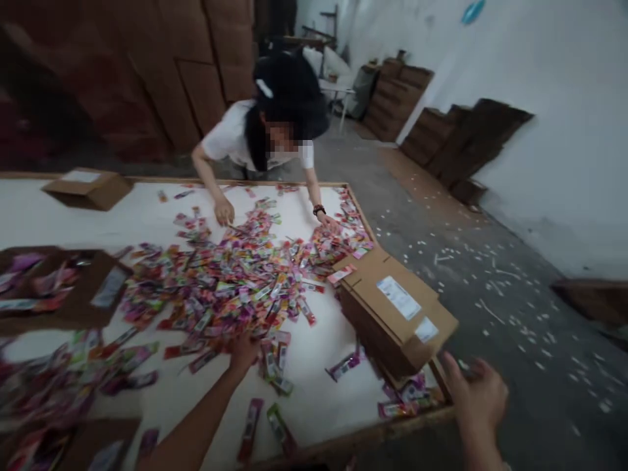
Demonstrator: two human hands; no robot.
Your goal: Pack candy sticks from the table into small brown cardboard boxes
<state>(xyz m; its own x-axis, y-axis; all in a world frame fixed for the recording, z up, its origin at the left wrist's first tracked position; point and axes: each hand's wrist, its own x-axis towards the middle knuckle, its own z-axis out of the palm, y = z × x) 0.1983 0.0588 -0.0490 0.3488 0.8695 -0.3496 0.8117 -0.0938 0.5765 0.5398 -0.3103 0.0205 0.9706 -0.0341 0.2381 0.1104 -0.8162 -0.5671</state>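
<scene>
A broad pile of small, colourful flat packets (230,288) is spread over the white tabletop. My left hand (244,351) reaches to the near edge of this pile, touching packets. Its fingers are too blurred and covered to show what they hold, if anything. Beyond the table's near right corner is my right hand (483,399), thumb and fingers apart, with no held object visible. It is close to the corner of a closed cardboard box (363,320) that has white labels on top. One pink packet (342,275) lies on that box's far edge.
Across the table a co-worker (240,134) leans over, both hands at the pile. Open boxes of packets (105,317) stand at the left, and another carton (91,190) behind. A wooden rim (360,209) edges the table. White scraps litter the floor (490,301).
</scene>
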